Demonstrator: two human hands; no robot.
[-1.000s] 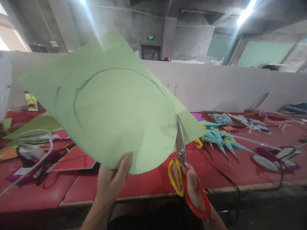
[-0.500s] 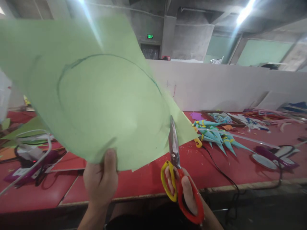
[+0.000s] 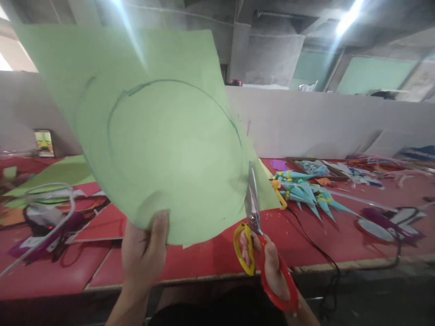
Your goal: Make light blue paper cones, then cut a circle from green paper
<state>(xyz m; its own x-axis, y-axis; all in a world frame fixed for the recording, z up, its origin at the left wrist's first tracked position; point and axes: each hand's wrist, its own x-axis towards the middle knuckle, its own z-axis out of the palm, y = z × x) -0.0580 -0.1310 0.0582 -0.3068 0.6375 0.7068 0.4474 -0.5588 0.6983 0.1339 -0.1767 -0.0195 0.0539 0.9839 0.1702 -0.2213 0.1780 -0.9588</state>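
Note:
A large sheet of light green paper [image 3: 176, 145] is held up above the table, with a dark curved line drawn on it. My left hand [image 3: 146, 249] pinches its lower edge, thumb on the near face. Fingers of my right hand [image 3: 268, 262] pass through the handles of a pair of scissors [image 3: 252, 203], one handle yellow and one red. The blades point upward at the sheet's right side, along the drawn curve, with a cut strip of paper hanging to their right. The sheet's lower edge is rounded.
Light blue paper cones [image 3: 306, 194] with yellow ties lie right of the sheet, beside a yellow-handled corded tool [image 3: 280, 194]. Purple power strips [image 3: 44, 235] sit at both sides. A phone [image 3: 44, 142] leans on the white partition [image 3: 326, 122] behind the red table [image 3: 204, 267].
The green sheet has turned and shifted right, uncovering the phone at left. My right hand and the scissors have moved slightly right. My left hand keeps its grip.

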